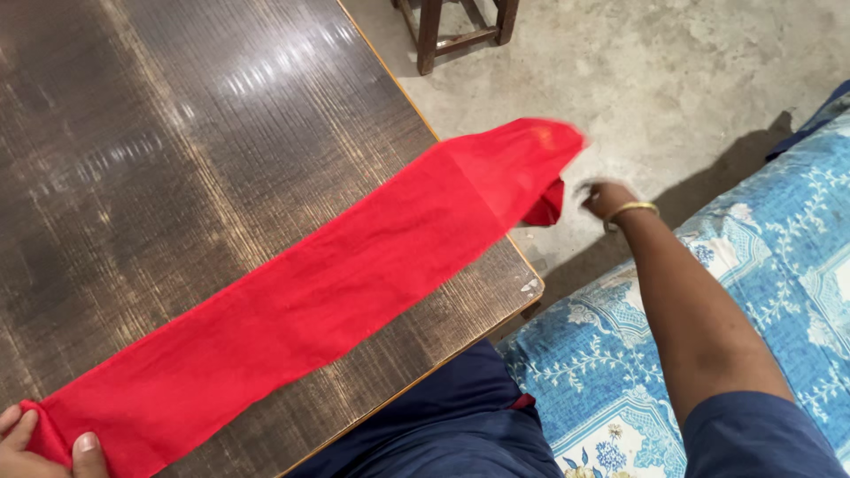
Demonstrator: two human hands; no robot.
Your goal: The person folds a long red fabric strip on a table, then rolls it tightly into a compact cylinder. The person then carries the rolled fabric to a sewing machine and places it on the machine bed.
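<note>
cloth (328,292) on table (177,133) | stool (456,26) behind | bedspread (779,265) right

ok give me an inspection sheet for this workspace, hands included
surface: dark wood-grain table, glossy.
job's things: long red cloth lying diagonally, far end past the table edge.
clutter: nothing seen.
grippers: left hand pinches the cloth's near end; right hand, blurred, by the far end, grip unclear.
cables: nothing seen.
surroundings: concrete floor, wooden stool legs, blue floral fabric.
</note>
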